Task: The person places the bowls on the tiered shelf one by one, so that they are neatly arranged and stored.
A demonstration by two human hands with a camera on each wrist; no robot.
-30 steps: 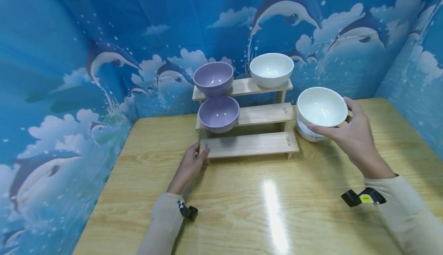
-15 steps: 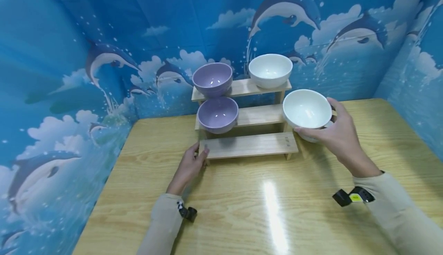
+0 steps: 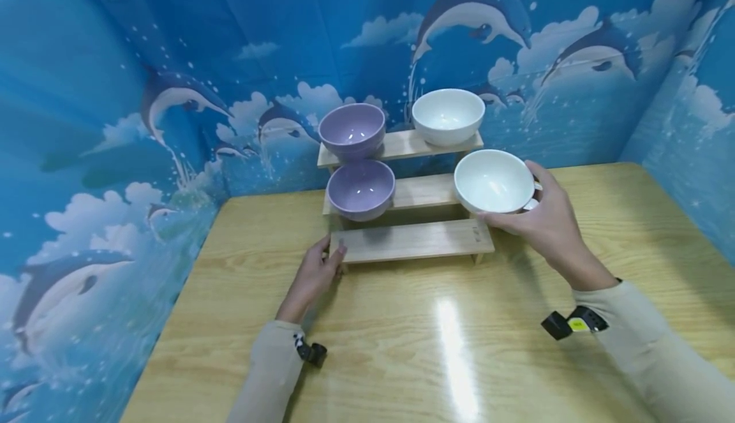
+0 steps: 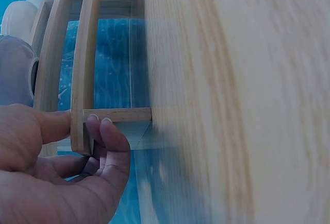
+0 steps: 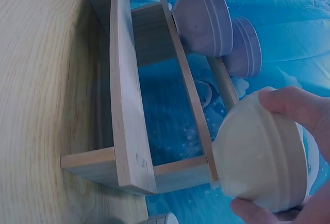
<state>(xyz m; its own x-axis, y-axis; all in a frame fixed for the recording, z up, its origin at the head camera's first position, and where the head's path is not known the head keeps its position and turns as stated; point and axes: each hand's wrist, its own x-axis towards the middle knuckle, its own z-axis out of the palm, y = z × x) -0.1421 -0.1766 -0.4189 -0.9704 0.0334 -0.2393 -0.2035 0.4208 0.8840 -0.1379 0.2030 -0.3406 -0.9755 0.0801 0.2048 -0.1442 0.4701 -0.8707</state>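
My right hand (image 3: 545, 222) grips a white bowl (image 3: 494, 182) by its side, thumb at the near side and fingers round the far side. The bowl is upright at the right end of the middle shelf (image 3: 425, 191) of a three-step wooden stand. In the right wrist view the foot of the white bowl (image 5: 258, 157) is close against that shelf's edge; whether it rests there I cannot tell. My left hand (image 3: 312, 276) pinches the left end of the bottom shelf (image 3: 410, 241). The left wrist view shows thumb and fingers round the board's end (image 4: 80, 131).
A purple bowl (image 3: 362, 190) sits on the middle shelf's left. Another purple bowl (image 3: 352, 131) and a white bowl (image 3: 448, 117) are on the top shelf. A small white patterned piece (image 5: 164, 219) shows low in the right wrist view. Dolphin-printed curtain (image 3: 230, 40) surrounds the wooden table (image 3: 390, 346).
My right hand has carried the white bowl left, from above a patterned bowl on the table to the middle shelf's right end. My left hand stays on the stand.
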